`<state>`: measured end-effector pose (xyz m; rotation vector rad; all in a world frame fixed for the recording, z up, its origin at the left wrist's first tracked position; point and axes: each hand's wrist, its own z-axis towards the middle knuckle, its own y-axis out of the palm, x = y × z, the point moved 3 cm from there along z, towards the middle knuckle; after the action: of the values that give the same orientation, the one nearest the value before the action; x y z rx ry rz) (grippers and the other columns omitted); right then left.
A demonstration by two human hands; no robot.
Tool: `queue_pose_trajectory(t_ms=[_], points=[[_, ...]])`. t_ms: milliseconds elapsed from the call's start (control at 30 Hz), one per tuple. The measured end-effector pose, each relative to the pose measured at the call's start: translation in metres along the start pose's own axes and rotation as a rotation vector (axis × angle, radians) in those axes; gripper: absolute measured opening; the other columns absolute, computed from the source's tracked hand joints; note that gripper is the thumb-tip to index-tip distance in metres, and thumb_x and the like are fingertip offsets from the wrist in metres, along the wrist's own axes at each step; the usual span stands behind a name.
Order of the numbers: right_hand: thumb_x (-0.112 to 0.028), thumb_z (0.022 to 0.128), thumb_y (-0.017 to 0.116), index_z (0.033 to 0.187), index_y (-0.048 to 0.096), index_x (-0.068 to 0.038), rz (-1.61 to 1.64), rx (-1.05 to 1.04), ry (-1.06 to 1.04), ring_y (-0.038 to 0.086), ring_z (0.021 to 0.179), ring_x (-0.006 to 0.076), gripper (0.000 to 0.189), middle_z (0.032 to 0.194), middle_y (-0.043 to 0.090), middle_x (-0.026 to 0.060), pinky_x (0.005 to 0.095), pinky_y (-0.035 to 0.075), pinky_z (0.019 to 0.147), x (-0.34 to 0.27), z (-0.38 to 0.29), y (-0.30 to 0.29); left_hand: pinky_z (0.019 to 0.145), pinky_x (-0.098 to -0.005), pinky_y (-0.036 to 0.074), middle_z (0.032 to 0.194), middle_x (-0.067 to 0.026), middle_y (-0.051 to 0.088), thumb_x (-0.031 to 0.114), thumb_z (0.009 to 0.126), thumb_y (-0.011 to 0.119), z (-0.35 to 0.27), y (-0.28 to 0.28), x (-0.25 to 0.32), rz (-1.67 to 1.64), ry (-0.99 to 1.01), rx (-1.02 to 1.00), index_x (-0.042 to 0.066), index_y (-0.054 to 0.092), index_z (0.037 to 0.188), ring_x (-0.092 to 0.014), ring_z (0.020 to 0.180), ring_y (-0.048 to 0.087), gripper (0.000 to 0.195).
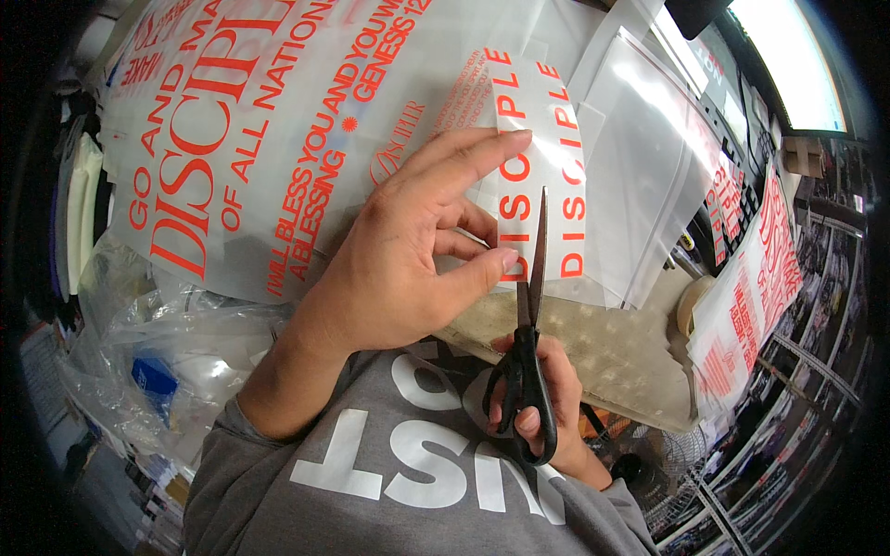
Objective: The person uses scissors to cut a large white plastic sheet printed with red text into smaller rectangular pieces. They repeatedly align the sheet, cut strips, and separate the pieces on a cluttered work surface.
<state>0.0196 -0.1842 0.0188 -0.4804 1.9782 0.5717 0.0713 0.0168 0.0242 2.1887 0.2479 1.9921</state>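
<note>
A strip of translucent film (575, 128) bears two rows of red lettering. My left hand (403, 243) holds it by its left edge, with the thumb near the bottom row end and the index finger higher up. In my right hand (560, 386) are black-handled scissors (530, 340), their blades slightly apart and pointing away from me. One blade lies over the film between the two rows; the other passes partly behind it. Under and beyond my left hand spreads a large translucent sheet (243, 163) with bigger red lettering.
Clear plastic sheets (626, 146) lie right of the strip. Red-printed film (744, 306) hangs over the right side of the worktable (605, 347), by a tape roll (690, 306). A lit monitor (793, 62) stands top right. Crumpled clear plastic (201, 333) is at left, a fan (671, 452) below right.
</note>
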Motion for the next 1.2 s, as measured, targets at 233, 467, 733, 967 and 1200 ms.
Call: queue_pose_trajectory(t_ms=[233, 467, 733, 967, 1200], points=[[-0.045, 0.086, 0.067, 0.125, 0.042, 0.008, -0.028, -0.02, -0.015, 0.055, 0.062, 0.0078, 0.07, 0.07, 0.058, 0.0038, 0.0216, 0.043, 0.057, -0.0016, 0.0037, -0.0004, 0.077, -0.0219, 0.054, 0.144, -0.0114, 0.031, -0.018, 0.075, 0.055, -0.0008, 0.0016, 0.0001, -0.002, 0.018, -0.012, -0.003, 0.037, 0.141, -0.015, 0.098, 0.062, 0.07], [-0.045, 0.086, 0.068, 0.126, 0.042, 0.008, -0.004, -0.036, 0.01, 0.056, 0.063, 0.0082, 0.071, 0.071, 0.058, 0.0039, 0.0217, 0.043, 0.057, -0.0026, 0.0035, -0.0006, 0.077, -0.0215, 0.054, 0.144, -0.0117, 0.031, -0.018, 0.075, 0.055, -0.0005, 0.0013, -0.0007, -0.005, 0.01, -0.017, -0.003, 0.037, 0.141, -0.015, 0.097, 0.062, 0.071], [-0.042, 0.085, 0.071, 0.127, 0.043, 0.008, 0.006, 0.015, 0.003, 0.058, 0.067, 0.0087, 0.071, 0.076, 0.06, 0.0057, 0.0216, 0.046, 0.061, 0.0009, 0.0002, 0.0006, 0.076, -0.0206, 0.054, 0.144, -0.0115, 0.03, -0.018, 0.074, 0.055, -0.0006, 0.0013, 0.0009, 0.01, 0.009, -0.013, -0.003, 0.037, 0.141, -0.014, 0.095, 0.062, 0.071], [-0.048, 0.081, 0.07, 0.123, 0.044, 0.007, -0.034, 0.052, 0.044, 0.057, 0.057, 0.0103, 0.074, 0.075, 0.059, 0.007, 0.0221, 0.045, 0.051, 0.0005, 0.0, 0.0036, 0.075, -0.0204, 0.053, 0.145, -0.0113, 0.03, -0.018, 0.074, 0.054, -0.0006, 0.0004, 0.0011, 0.013, 0.011, -0.01, -0.003, 0.037, 0.142, -0.013, 0.095, 0.062, 0.071], [-0.054, 0.08, 0.07, 0.119, 0.045, 0.008, -0.053, 0.087, 0.042, 0.055, 0.047, 0.0106, 0.078, 0.062, 0.056, 0.0042, 0.022, 0.042, 0.043, 0.0035, 0.0001, 0.0052, 0.076, -0.021, 0.053, 0.146, -0.0108, 0.03, -0.017, 0.074, 0.055, -0.001, -0.0003, 0.0015, 0.008, -0.008, -0.006, -0.003, 0.036, 0.142, -0.013, 0.096, 0.061, 0.071]])
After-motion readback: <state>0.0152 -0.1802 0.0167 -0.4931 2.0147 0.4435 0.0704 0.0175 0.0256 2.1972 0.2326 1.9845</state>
